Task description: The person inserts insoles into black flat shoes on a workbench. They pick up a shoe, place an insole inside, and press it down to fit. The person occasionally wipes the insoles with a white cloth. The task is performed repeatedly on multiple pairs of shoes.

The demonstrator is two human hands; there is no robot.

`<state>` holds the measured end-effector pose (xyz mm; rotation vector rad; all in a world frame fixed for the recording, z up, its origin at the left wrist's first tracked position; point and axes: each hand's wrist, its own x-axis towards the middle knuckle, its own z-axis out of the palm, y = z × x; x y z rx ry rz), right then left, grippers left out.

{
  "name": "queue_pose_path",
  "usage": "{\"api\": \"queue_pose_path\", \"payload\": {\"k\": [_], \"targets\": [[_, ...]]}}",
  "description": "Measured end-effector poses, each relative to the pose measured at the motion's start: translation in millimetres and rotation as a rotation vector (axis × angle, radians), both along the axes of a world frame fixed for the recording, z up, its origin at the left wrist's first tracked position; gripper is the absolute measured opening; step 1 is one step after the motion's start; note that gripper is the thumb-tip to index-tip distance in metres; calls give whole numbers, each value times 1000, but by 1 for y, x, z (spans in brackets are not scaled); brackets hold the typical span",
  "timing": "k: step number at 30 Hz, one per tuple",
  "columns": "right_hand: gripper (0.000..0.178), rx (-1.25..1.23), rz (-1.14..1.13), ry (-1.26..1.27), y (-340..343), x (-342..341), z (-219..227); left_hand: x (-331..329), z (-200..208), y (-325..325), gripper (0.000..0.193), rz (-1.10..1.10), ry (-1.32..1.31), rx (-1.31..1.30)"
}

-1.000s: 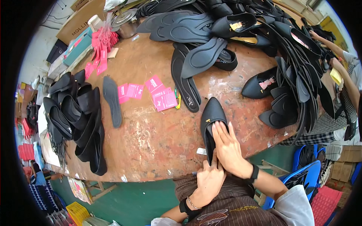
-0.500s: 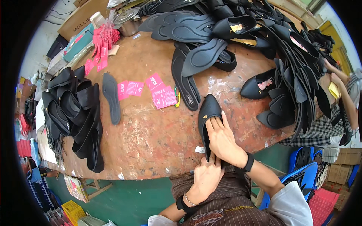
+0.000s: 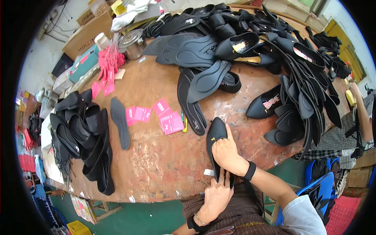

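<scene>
A black pointed flat shoe (image 3: 216, 129) with a small gold ornament lies at the table's near edge, toe pointing away from me. My right hand (image 3: 228, 154) reaches into its opening; the fingers are hidden inside and the thumb lies along the outer side. At the heel end, my left hand (image 3: 217, 197) grips the shoe with two fingers stretched over the back part. Just beyond the toe lie black insoles (image 3: 192, 103), one overlapping another. Several pink cards (image 3: 171, 122) and a yellow-green cutter (image 3: 185, 124) are to the left of these.
Black strappy shoes (image 3: 80, 133) are heaped at the left, beside a single grey insole (image 3: 120, 123). More shoes and stacked insoles (image 3: 309, 90) crowd the back and right. Pink tags (image 3: 109, 58) and a metal pot (image 3: 132, 41) stand at back left. Another person's arm (image 3: 364, 117) shows at far right.
The view has tilted up, so the table and its things appear lower. My right hand has pushed deeper into the shoe. My left hand stays at the heel.
</scene>
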<state>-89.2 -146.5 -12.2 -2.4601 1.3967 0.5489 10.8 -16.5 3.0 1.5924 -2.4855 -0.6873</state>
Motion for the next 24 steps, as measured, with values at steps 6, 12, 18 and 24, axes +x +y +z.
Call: {"api": "queue_pose_path", "payload": {"k": [6,12,18,24], "targets": [[30,324,110,-844,-12,-59,42,69,24,-15,38,-109,262,137],[38,190,-1012,-1674,-112,-60,30,244,149,-3,42,358,456,-119],[66,274,-1326,-1876,-158,-19,24,336,184,-89,48,819,-803,-1118],[27,1142,-971,-2303,-93,-99,46,137,82,-178,45,391,363,-54]]}}
